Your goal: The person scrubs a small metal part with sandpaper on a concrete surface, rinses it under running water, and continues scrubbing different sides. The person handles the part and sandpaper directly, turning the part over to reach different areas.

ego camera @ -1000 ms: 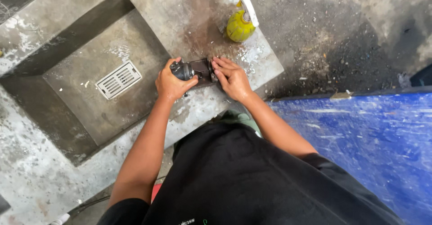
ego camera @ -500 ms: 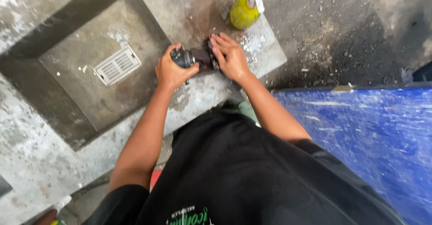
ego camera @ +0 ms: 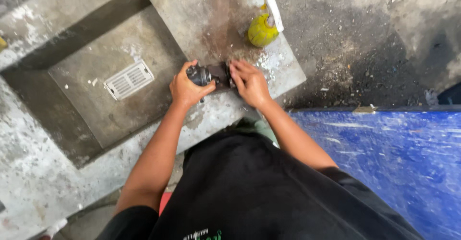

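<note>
Got my left hand [ego camera: 185,88] wrapped around the round end of a dark metal part [ego camera: 211,75], fingers curled tight on it. My right hand [ego camera: 249,82] presses down on the other end, fingers flat and close together. The part sits on the concrete ledge [ego camera: 201,19], right by the sunken basin [ego camera: 96,43] with its drain grate [ego camera: 128,79]. A yellow bottle [ego camera: 263,28] lies just past it.
</note>
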The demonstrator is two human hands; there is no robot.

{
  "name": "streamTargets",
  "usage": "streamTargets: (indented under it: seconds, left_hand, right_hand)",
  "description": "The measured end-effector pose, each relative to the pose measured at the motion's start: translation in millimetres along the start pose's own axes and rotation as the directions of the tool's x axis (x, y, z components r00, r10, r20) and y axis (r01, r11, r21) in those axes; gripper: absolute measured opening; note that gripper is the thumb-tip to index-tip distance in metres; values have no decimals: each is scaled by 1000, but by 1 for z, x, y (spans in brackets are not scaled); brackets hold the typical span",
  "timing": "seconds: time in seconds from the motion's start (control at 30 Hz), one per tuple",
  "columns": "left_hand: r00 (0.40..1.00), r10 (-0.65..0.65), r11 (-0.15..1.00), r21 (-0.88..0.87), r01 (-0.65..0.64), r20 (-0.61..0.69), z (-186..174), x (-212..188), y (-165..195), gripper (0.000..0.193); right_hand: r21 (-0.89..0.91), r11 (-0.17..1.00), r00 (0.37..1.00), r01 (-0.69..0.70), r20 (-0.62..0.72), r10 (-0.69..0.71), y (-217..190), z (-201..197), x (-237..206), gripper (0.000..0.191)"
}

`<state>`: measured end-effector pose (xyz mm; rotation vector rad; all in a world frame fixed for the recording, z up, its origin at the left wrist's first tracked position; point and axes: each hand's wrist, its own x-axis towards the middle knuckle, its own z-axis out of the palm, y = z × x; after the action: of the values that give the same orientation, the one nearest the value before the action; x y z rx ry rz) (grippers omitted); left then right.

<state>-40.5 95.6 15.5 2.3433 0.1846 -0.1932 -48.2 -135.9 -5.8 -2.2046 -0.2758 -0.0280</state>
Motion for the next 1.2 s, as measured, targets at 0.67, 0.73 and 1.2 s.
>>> streamTargets:
  seconds: [0.67,0.73,1.2]
  left_hand:
    - [1000,-3,1000,21,3,26,-3,-2,6,82]
    - [999,-30,999,25,29,17,-2,-3,6,80]
    - [1000,-27,999,36,27,-4,-1,2,5,82]
  right_hand:
    - [32,999,999,-41,-3,41,9,5,-1,27]
    - [78,996,999,-43,-5,43,10,5,-2,27]
    - [-22,999,998,-48,27,49,11,9,-5,38]
